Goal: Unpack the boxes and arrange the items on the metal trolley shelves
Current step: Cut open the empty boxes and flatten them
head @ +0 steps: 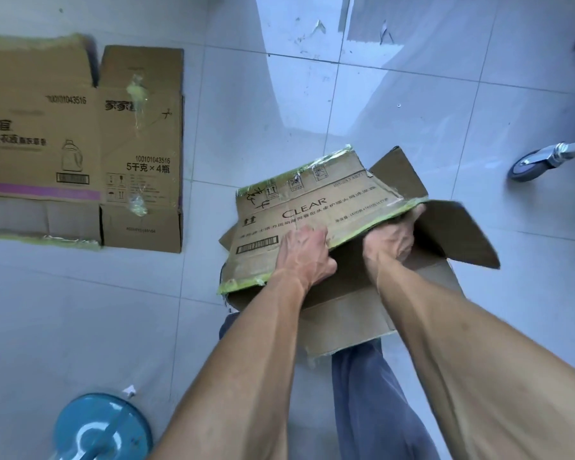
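The right hand's fingers vanish under the CLEAR box flap; its inside stays unseen.

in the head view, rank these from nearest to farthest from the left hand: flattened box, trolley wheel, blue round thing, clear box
1. Clear box: the left hand grips its flap.
2. Flattened box: on the floor to the upper left.
3. Blue round thing at bottom left and trolley wheel at far right: too close to call.
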